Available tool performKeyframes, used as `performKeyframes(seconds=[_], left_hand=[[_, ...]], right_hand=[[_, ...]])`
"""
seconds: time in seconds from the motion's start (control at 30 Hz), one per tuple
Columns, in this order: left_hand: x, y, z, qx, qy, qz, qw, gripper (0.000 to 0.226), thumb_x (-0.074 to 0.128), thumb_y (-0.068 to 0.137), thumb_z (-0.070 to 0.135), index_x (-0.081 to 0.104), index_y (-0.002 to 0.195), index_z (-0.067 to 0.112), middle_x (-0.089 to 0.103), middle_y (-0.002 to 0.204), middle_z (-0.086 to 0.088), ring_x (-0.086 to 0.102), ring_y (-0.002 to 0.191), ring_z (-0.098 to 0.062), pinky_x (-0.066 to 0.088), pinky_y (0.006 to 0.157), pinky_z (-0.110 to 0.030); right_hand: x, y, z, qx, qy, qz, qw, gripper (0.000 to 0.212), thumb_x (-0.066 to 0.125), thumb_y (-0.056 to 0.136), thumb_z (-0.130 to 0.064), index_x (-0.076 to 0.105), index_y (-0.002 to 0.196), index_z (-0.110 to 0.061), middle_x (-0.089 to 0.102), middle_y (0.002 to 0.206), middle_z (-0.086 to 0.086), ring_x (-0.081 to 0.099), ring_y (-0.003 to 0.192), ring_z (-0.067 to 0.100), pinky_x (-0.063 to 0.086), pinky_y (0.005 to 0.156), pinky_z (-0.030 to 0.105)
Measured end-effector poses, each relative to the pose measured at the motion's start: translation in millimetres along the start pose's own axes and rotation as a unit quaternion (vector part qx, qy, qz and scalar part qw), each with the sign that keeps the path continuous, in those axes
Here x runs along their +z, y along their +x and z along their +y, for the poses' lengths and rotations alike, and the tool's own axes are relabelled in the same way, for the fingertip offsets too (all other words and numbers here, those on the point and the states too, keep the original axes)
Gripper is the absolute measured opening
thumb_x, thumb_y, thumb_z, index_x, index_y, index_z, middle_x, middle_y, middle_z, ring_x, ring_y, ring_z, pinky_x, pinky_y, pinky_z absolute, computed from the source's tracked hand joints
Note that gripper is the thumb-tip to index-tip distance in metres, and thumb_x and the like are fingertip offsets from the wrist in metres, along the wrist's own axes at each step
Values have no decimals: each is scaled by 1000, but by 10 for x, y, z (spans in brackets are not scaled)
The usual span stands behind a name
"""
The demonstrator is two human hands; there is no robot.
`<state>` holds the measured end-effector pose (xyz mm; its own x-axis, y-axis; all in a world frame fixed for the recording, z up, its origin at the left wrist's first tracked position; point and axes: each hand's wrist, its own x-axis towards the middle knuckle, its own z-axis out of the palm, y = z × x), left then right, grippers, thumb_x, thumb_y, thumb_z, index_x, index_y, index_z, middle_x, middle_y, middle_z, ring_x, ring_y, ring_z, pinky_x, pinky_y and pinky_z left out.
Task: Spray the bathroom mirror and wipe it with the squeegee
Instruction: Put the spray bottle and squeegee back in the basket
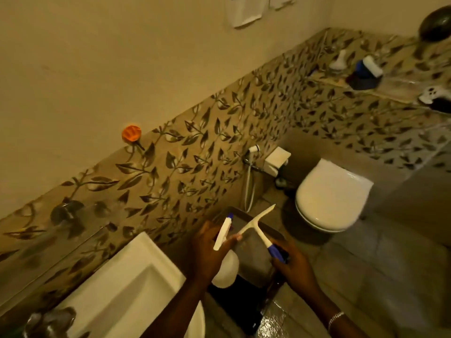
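My left hand point(207, 252) grips a white spray bottle point(225, 265) by its neck; the blue-tipped trigger head points up and away. My right hand point(292, 262) holds a white squeegee point(257, 222) by its blue handle, the blade bar tilted across in front of both hands. Both hands hover low, above a dark bin point(251, 254) beside the basin. No mirror surface is clearly visible near the hands; a reflective panel point(400, 76) shows at the upper right.
A white basin point(127, 286) with a chrome tap point(48, 320) is at lower left. A white toilet point(332, 196) with shut lid stands to the right, with a hand-shower hose point(250, 181) and a paper holder point(277, 161) on the leaf-patterned wall. An orange hook point(131, 133) sticks to the wall.
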<state>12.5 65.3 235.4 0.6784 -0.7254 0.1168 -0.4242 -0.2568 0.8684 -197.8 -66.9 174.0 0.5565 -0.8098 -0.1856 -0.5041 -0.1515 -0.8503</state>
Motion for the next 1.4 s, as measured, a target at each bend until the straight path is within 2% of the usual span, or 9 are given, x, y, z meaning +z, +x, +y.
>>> performKeyframes(seconds=[0.1, 0.17, 0.3, 0.4, 0.5, 0.73, 0.9, 1.2, 1.4], left_hand=[[369, 65, -244, -14, 1, -15, 1000, 31, 74, 69, 71, 58, 95, 75, 64, 100, 44, 63, 95, 16, 46, 66, -8], [556, 96, -437, -25, 17, -19, 999, 28, 73, 72, 70, 57, 93, 75, 60, 105, 46, 59, 97, 21, 48, 64, -6], [1029, 143, -937, -50, 76, 20, 996, 25, 87, 78, 39, 62, 78, 38, 60, 79, 11, 58, 65, 2, 45, 59, -7], [1360, 174, -1231, -102, 107, 33, 989, 28, 90, 80, 18, 68, 84, 2, 64, 86, -11, 61, 72, -16, 55, 67, -33], [1612, 190, -1468, -116, 149, 39, 981, 31, 88, 83, 25, 67, 88, 2, 66, 91, -14, 67, 80, -28, 60, 72, -44], [2047, 228, -1956, -110, 156, 41, 981, 32, 85, 85, 25, 64, 96, 4, 64, 100, -12, 66, 89, -24, 45, 79, -25], [2143, 197, -2118, -102, 142, 49, 983, 57, 53, 92, 59, 60, 110, 6, 61, 110, -13, 64, 96, -23, 58, 79, -34], [2227, 197, -2197, -94, 175, 16, 980, 75, 44, 90, 65, 62, 124, 1, 61, 115, -17, 66, 101, -30, 63, 80, -41], [2231, 199, -2214, -107, 209, 5, 972, 66, 50, 88, 63, 63, 106, 2, 62, 102, -15, 65, 86, -25, 62, 69, -36]], right_hand=[[95, 341, 366, 18, -8, -12, 1000, 48, 83, 84, -14, 69, 129, -25, 67, 123, -8, 64, 111, 10, 46, 84, 9], [203, 570, 584, 13, -18, -25, 999, 46, 83, 84, -13, 70, 126, -26, 68, 121, -12, 66, 114, 12, 47, 90, 8], [507, 1037, 970, 13, -45, -69, 996, 44, 80, 86, -15, 72, 128, -17, 72, 127, -1, 66, 118, 17, 51, 103, 31], [705, 1307, 1153, 5, -69, -96, 993, 44, 80, 87, -16, 71, 130, -14, 72, 128, 2, 65, 118, 16, 48, 103, 26], [837, 1521, 1327, -6, -73, -114, 991, 42, 78, 89, -18, 71, 130, -14, 72, 128, 3, 64, 119, 16, 47, 106, 27], [1018, 1790, 1716, 0, -93, -145, 985, 43, 76, 90, -22, 70, 132, -20, 71, 130, -3, 63, 121, 11, 46, 110, 28], [1132, 1864, 1860, 7, -93, -139, 986, 44, 76, 90, -27, 69, 132, -20, 72, 128, -2, 65, 119, 12, 48, 108, 27], [1197, 1892, 1880, -4, -133, -155, 979, 46, 70, 93, -27, 63, 138, -19, 69, 132, 1, 62, 122, 16, 40, 101, 20], [1201, 1908, 1838, 6, -153, -143, 978, 45, 70, 92, -25, 65, 136, -22, 70, 130, -1, 64, 120, 16, 45, 101, 23]])
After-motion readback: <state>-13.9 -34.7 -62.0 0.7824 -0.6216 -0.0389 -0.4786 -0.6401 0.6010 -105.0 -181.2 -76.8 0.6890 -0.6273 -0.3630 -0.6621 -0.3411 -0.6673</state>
